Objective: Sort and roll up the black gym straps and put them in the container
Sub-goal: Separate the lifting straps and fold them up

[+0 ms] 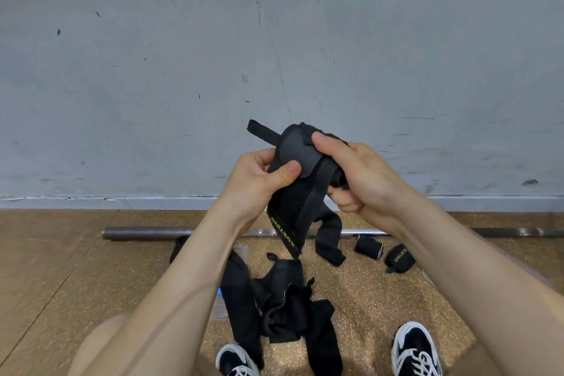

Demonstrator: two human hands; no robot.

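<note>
I hold a black gym strap [294,192] with yellow lettering up in front of me. My left hand [259,180] pinches its padded part with the thumb on top. My right hand [354,174] grips the rolled end, and a loose tail hangs down between my arms. A heap of unrolled black straps [280,305] lies on the floor between my feet. Two rolled straps [367,247] [399,257] rest on the floor to the right. A clear plastic container [242,250] is mostly hidden behind my left forearm and the heap.
A metal barbell bar [146,232] lies across the floor along the grey wall [274,55]. My two black-and-white shoes [416,351] [236,360] stand on the cork mat [366,308]. Wooden flooring extends to the left.
</note>
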